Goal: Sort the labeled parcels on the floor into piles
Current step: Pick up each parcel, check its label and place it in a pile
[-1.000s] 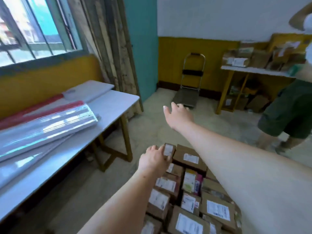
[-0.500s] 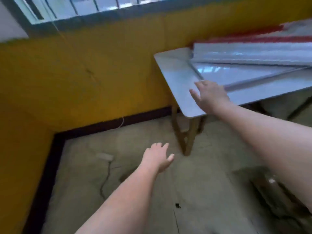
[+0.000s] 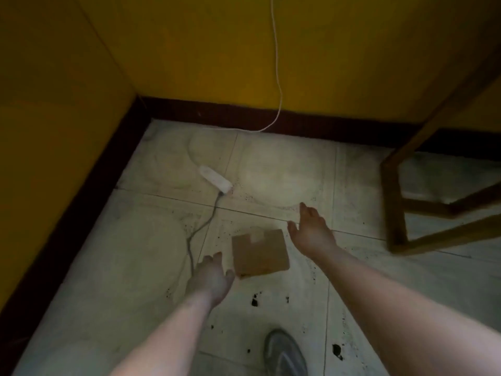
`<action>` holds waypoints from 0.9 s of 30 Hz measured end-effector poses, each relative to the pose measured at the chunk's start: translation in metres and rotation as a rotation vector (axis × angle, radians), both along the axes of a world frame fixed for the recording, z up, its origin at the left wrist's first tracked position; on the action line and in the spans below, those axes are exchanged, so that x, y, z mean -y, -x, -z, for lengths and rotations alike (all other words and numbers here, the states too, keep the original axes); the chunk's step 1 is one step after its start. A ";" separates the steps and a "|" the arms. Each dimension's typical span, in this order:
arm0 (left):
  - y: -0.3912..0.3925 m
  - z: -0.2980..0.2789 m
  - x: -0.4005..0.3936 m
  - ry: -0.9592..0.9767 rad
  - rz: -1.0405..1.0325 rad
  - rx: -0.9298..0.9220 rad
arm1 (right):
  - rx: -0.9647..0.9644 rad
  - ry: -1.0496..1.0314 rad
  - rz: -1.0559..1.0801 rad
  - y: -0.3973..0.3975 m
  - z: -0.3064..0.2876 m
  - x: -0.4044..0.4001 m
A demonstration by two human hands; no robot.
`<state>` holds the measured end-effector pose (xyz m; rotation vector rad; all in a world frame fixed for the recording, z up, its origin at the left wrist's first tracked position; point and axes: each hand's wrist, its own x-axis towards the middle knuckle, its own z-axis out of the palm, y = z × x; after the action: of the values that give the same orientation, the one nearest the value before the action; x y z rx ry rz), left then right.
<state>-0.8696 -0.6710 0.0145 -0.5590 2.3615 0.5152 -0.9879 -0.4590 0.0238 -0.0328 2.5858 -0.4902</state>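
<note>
Brown cardboard parcel [image 3: 260, 252] on the pale tiled floor [image 3: 284, 169], between two reaching hands.

It lies flat near a corner of yellow walls [image 3: 189, 50], plain side up. The left hand [image 3: 210, 278] hovers just beside its lower left edge, fingers loosely spread and holding nothing; the right hand [image 3: 311, 232] is just off its upper right corner, fingers straight and apart, also empty. Farther out, a white power strip [image 3: 215, 179] with its cord, a wooden table leg [image 3: 391, 202] and a grey shoe [image 3: 284, 354].

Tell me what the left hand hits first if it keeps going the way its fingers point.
Likely bare floor first: the left hand points up-frame, passing between the cardboard parcel and the grey cable. The power strip lies farther on. Depth is unclear.
</note>
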 end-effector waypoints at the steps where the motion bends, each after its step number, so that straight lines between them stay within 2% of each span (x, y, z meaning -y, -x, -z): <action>1: 0.004 0.033 0.001 -0.027 -0.042 0.002 | 0.056 0.011 0.026 0.000 0.037 0.004; 4: 0.015 0.121 -0.002 -0.111 -0.195 0.021 | 0.193 0.038 0.079 -0.003 0.132 0.012; 7: 0.033 0.187 -0.016 -0.286 -0.428 0.001 | 0.349 0.130 0.219 -0.003 0.191 0.016; 10: 0.052 0.211 -0.027 -0.383 -0.723 0.038 | 0.544 0.282 0.506 -0.003 0.205 0.034; 13: 0.059 0.183 -0.026 -0.479 -0.945 0.047 | 0.528 0.333 0.635 0.005 0.177 0.041; 16: 0.072 0.113 -0.012 -0.504 -0.959 -0.024 | 0.427 0.377 0.613 0.031 0.100 0.042; 19: 0.109 0.003 -0.010 -0.568 -0.954 -0.241 | 0.250 0.454 0.583 0.067 -0.025 0.042; 23: 0.154 -0.211 -0.014 -0.739 -1.006 -0.612 | -0.073 0.682 0.604 0.104 -0.245 0.036; 25: 0.157 -0.334 -0.020 -0.792 -0.901 -0.728 | -0.259 0.796 0.605 0.099 -0.369 0.016; 27: 0.138 -0.459 -0.030 -0.821 -0.735 -0.851 | -0.359 0.946 0.579 0.072 -0.485 -0.011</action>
<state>-1.0077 -0.6406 0.4733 -0.8960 2.2396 2.2834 -1.0599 -0.4485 0.5084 0.3369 2.3934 -2.0248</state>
